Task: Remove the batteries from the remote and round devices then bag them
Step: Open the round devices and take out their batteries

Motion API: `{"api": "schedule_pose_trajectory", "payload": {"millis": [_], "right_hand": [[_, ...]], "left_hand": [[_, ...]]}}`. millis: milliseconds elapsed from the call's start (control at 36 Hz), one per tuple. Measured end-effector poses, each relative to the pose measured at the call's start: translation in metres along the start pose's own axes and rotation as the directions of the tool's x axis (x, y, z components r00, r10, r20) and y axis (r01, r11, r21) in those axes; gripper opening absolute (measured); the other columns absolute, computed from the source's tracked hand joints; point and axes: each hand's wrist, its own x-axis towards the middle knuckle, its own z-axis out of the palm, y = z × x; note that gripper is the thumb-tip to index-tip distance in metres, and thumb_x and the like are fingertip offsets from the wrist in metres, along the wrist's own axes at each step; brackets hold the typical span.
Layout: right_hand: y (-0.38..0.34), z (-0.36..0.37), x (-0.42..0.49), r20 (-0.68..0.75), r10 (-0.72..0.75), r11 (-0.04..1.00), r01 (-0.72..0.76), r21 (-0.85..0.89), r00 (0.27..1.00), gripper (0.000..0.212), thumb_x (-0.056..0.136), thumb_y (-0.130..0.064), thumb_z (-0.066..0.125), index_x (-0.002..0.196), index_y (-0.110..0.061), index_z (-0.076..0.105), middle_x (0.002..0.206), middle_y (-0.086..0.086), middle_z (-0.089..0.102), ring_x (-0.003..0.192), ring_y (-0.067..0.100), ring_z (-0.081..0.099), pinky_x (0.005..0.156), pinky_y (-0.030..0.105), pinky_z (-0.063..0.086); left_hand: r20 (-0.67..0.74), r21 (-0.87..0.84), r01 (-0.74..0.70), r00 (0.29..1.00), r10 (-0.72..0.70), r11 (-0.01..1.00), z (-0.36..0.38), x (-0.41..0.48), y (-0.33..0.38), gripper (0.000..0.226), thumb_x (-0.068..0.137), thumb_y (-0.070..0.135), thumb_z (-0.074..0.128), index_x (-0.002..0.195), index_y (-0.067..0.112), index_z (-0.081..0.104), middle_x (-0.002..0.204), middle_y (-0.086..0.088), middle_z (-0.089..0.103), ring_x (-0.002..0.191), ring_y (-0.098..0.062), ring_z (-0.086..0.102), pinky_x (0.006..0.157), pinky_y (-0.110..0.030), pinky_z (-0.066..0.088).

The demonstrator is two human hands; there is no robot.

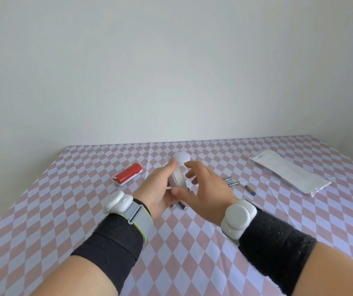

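My left hand (158, 189) is wrapped round the white remote (176, 177), right hand (205, 189) open, fingers spread beside it. Looks like light, slick plastic; I'd grip its long edges. Loose batteries (234, 183) at 3 o'clock

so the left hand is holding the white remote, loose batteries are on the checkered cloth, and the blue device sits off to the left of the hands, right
Not quite: the device lying to the left of the hands is red with a white base, not blue, as the head view shows. The rest stands: the left hand holds the white remote, and loose batteries lie on the checkered cloth.
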Motion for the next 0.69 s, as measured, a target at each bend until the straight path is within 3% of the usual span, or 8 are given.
{"api": "schedule_pose_trajectory", "payload": {"millis": [111, 222, 333, 389, 500, 694], "right_hand": [[-0.005, -0.003, 0.010, 0.028, 0.198, 0.932, -0.197, 0.306, 0.980, 0.044, 0.086, -0.052, 0.062, 0.125, -0.035, 0.051, 0.100, -0.018, 0.065, 0.090, 0.001, 0.063, 0.073, 0.022, 0.052], [-0.006, -0.007, 0.025, 0.038, 0.394, 0.741, -0.342, 0.578, 0.918, 0.024, 0.092, -0.025, 0.057, 0.114, -0.024, 0.064, 0.093, -0.004, 0.072, 0.071, 0.018, 0.070, 0.072, 0.041, 0.060], [-0.006, -0.006, 0.029, 0.222, 0.419, 0.467, -0.418, 0.779, 0.881, 0.023, 0.095, -0.020, 0.059, 0.114, -0.009, 0.065, 0.098, 0.016, 0.073, 0.076, 0.025, 0.072, 0.066, 0.035, 0.056], [-0.007, -0.006, 0.029, 0.253, 0.408, 0.404, -0.421, 0.812, 0.877, 0.016, 0.095, -0.020, 0.060, 0.107, -0.010, 0.065, 0.102, 0.022, 0.072, 0.079, 0.029, 0.070, 0.068, 0.036, 0.054], [-0.006, 0.000, 0.030, 0.256, 0.410, 0.389, -0.422, 0.819, 0.876, 0.017, 0.094, -0.021, 0.063, 0.105, -0.007, 0.065, 0.103, 0.025, 0.071, 0.080, 0.030, 0.070, 0.071, 0.038, 0.055], [-0.005, 0.007, 0.032, 0.228, 0.402, 0.450, -0.408, 0.795, 0.887, 0.025, 0.094, -0.024, 0.064, 0.111, -0.006, 0.066, 0.101, 0.020, 0.072, 0.081, 0.030, 0.072, 0.075, 0.042, 0.060]], "left_hand": [[0.004, 0.002, -0.038, 0.999, 0.038, 0.999, -0.006, 0.003, 0.004, 0.056, 0.102, 0.054, 0.043, 0.124, 0.006, 0.063, 0.114, -0.022, 0.072, 0.094, -0.034, 0.074, 0.083, -0.046, 0.061], [-0.071, 0.044, -0.125, 0.989, 0.128, 0.991, -0.012, 0.005, 0.009, 0.037, 0.105, 0.034, 0.050, 0.123, 0.003, 0.061, 0.113, -0.020, 0.069, 0.074, -0.024, 0.074, 0.067, -0.035, 0.060], [-0.049, 0.121, -0.157, 0.985, 0.164, 0.980, -0.015, 0.005, 0.012, 0.022, 0.102, 0.023, 0.059, 0.104, 0.004, 0.070, 0.105, -0.017, 0.073, 0.077, -0.025, 0.075, 0.069, -0.033, 0.060], [-0.037, 0.135, -0.161, 0.985, 0.168, 0.978, -0.016, 0.004, 0.014, 0.020, 0.099, 0.024, 0.063, 0.101, 0.005, 0.072, 0.100, -0.015, 0.075, 0.077, -0.025, 0.075, 0.069, -0.033, 0.059], [-0.039, 0.158, -0.191, 0.979, 0.199, 0.969, -0.019, 0.004, 0.013, 0.014, 0.096, 0.018, 0.067, 0.098, 0.006, 0.073, 0.092, -0.012, 0.077, 0.079, -0.024, 0.075, 0.070, -0.032, 0.059], [-0.057, 0.143, -0.202, 0.976, 0.211, 0.969, -0.026, 0.006, 0.008, 0.021, 0.096, 0.017, 0.067, 0.111, 0.003, 0.072, 0.106, -0.019, 0.076, 0.091, -0.028, 0.076, 0.075, -0.035, 0.060]]}}
